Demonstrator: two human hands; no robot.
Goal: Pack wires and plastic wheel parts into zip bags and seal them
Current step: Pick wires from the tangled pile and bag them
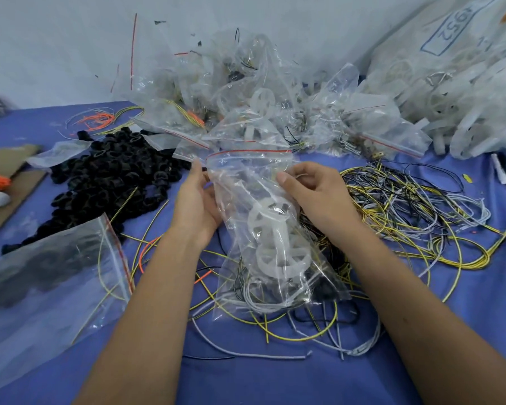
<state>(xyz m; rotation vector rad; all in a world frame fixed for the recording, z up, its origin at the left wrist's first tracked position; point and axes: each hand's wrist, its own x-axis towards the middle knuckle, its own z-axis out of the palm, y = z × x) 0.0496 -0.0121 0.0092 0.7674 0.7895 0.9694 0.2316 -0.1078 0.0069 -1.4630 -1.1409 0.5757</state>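
Here, near the table's middle, the left hand [197, 197] and right hand [313, 190] each pinch a side of the bag [263, 229] below its unsealed mouth, so a tilt or stray wire across the zip could spill the wheels [270, 247] or block the seal.

Wire tangle [406, 211] (right) and black rings [114, 176] hem bag.

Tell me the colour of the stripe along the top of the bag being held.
Red, a thin line along the zip bag's stripe, clearest in the head view.
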